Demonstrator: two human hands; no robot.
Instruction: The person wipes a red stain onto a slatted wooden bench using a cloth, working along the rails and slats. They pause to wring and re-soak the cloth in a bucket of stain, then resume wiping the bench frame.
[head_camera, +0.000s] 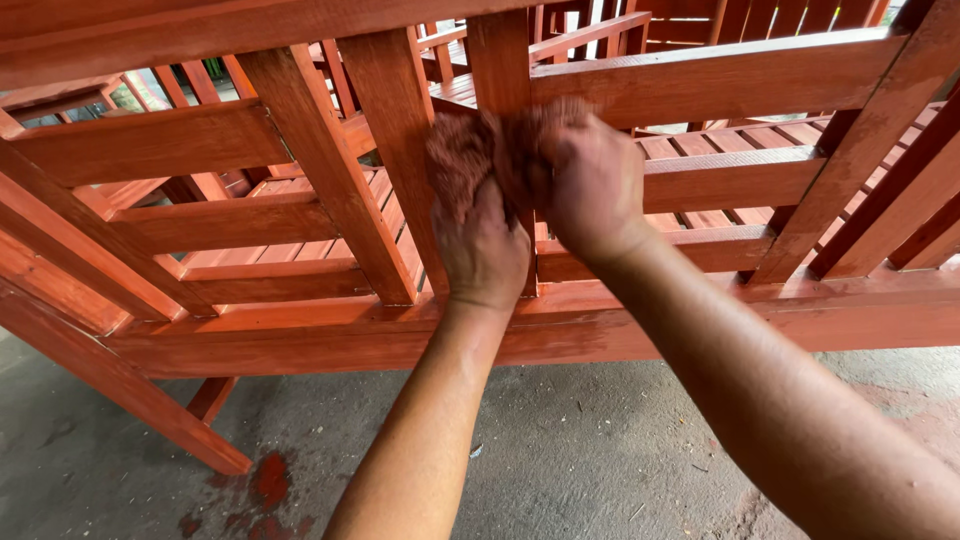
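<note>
Slat (500, 60) upright, axis vertical; both hands w/ rag (462, 155) around it.

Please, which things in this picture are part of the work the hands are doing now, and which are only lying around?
In use:
- left hand and right hand, both gripping a stain-soaked rag
- vertical slat of the red-brown wooden frame, which the rag wraps

Just nearby:
- other stained frames behind
- concrete floor
- red stain spots on the floor
</note>
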